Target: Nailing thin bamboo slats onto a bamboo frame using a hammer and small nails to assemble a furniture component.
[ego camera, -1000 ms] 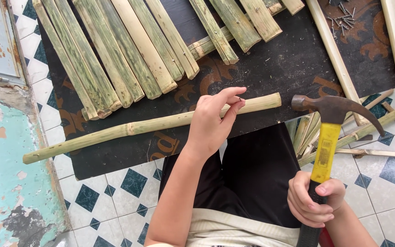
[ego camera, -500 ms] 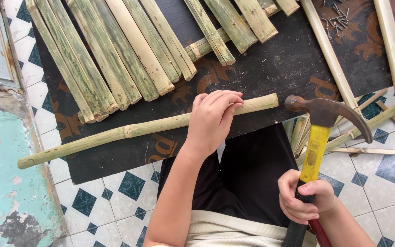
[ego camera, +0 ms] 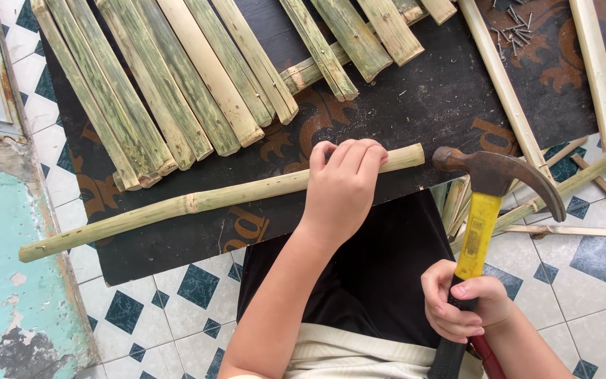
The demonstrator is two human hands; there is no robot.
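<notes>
My left hand (ego camera: 344,184) rests on a long green bamboo pole (ego camera: 177,207) that lies across a dark mat (ego camera: 415,105); its fingers curl over the pole near the right end. In my right hand (ego camera: 461,303) is a claw hammer (ego camera: 482,210) with a yellow and black handle. Its rusty head is raised just right of the pole's end. Several split bamboo slats (ego camera: 191,77) lie side by side on the mat above the pole, some nailed to a cross piece.
A small heap of nails (ego camera: 515,24) lies at the top right of the mat. Pale bamboo strips (ego camera: 503,84) and loose offcuts (ego camera: 569,182) lie at the right on the tiled floor (ego camera: 177,309). A peeling painted wall (ego camera: 1,267) runs along the left.
My left hand has slid its fingers over the pole's top and closed them on it. The hammer has shifted slightly left and lower, nearer the pole's right end.
</notes>
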